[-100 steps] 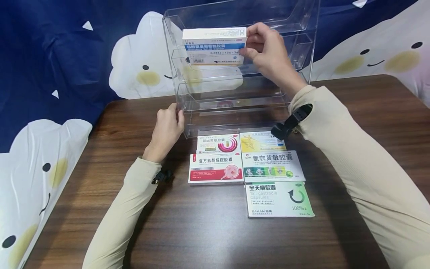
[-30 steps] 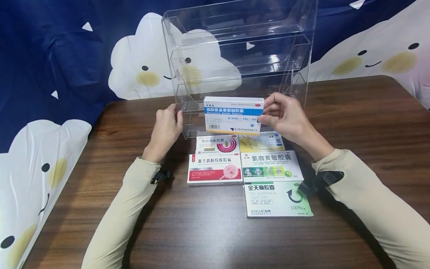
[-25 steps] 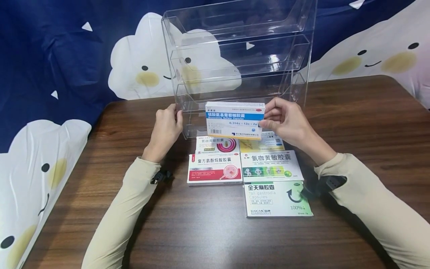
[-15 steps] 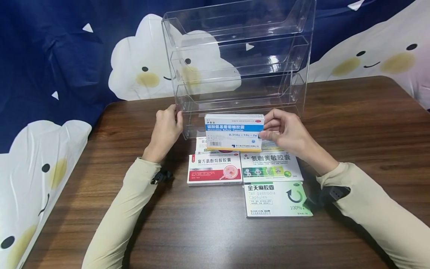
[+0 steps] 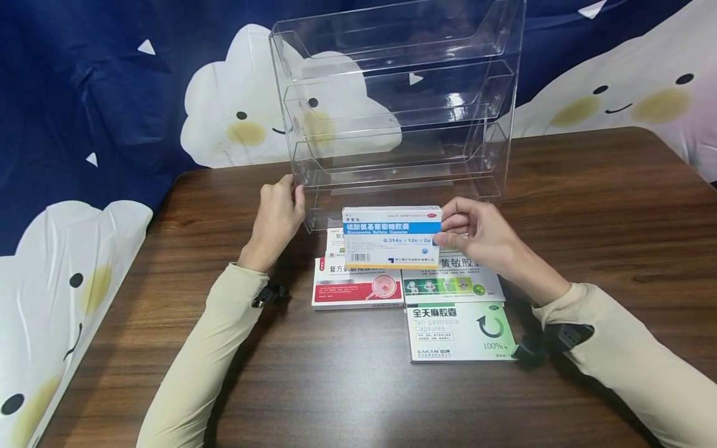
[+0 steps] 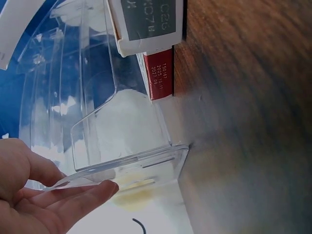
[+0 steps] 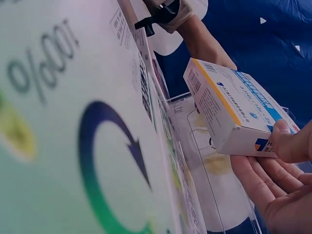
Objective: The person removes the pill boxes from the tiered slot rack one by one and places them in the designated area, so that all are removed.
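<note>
A white medicine box with a blue band (image 5: 386,239) is pinched by its right end in my right hand (image 5: 484,239), thumb in front and fingers behind. The box is held up, face toward me, overlapping the boxes on the table. In the right wrist view the thumb presses the end of this medicine box (image 7: 229,107). My left hand (image 5: 274,218) grips the left side panel of the clear acrylic rack (image 5: 392,174). Its thumb and fingers lie on either side of the panel edge in the left wrist view.
Several medicine boxes lie flat before the rack: a red and white box (image 5: 358,289), a green-striped white box (image 5: 454,286), and a green and white box (image 5: 462,333). Two farther boxes are mostly hidden. A blue cloud-print curtain (image 5: 140,93) hangs behind the wooden table (image 5: 313,386).
My right hand has brought the blue-banded medicine box down from the rack's upper shelves to low in front of it, over the flat boxes. The left hand has stayed on the rack's side.
</note>
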A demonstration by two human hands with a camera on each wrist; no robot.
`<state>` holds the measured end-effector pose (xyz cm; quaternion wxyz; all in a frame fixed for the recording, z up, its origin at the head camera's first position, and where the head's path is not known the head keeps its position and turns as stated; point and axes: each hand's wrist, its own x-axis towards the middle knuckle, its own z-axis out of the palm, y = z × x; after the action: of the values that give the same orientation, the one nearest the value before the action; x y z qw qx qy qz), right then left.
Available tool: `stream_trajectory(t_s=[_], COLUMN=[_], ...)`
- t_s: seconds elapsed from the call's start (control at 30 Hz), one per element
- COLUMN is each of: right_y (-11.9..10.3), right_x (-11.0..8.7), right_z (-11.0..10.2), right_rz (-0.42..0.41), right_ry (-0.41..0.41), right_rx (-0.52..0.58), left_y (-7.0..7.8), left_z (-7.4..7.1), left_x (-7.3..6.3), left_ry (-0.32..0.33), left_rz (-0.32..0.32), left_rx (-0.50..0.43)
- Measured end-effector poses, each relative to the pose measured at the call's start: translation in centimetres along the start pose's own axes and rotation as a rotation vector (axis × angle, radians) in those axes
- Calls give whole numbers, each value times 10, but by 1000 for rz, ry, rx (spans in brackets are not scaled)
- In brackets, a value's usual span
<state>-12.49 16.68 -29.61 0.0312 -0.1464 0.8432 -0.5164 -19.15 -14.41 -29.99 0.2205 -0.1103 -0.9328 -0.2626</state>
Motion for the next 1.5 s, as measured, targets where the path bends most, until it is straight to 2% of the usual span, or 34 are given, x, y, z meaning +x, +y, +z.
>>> stream_trajectory(t_s=[0.23, 0.53, 0.67, 1.0, 1.27, 1.5], right_y=[2, 0, -3, -10, -13, -17], right_x=[-6, -8, -10, -21, -28, -36], right_z=[-1, 6, 11, 29, 40, 50], right_rz=[16, 60, 70, 115, 142, 160], right_ry=[-10, -97, -126, -273, -358, -388], right_rx=[34, 123, 106, 191, 281, 251], left_y=[0, -1, 0, 0, 0, 0], left_z=[4, 0, -2, 0, 1, 1], left_x=[-1, 0, 1, 0, 1, 0], left_ry=[11, 10, 3, -9, -10, 9], left_rz=[12, 13, 13, 5, 3, 12], left_rx=[2, 17, 26, 13, 18, 19])
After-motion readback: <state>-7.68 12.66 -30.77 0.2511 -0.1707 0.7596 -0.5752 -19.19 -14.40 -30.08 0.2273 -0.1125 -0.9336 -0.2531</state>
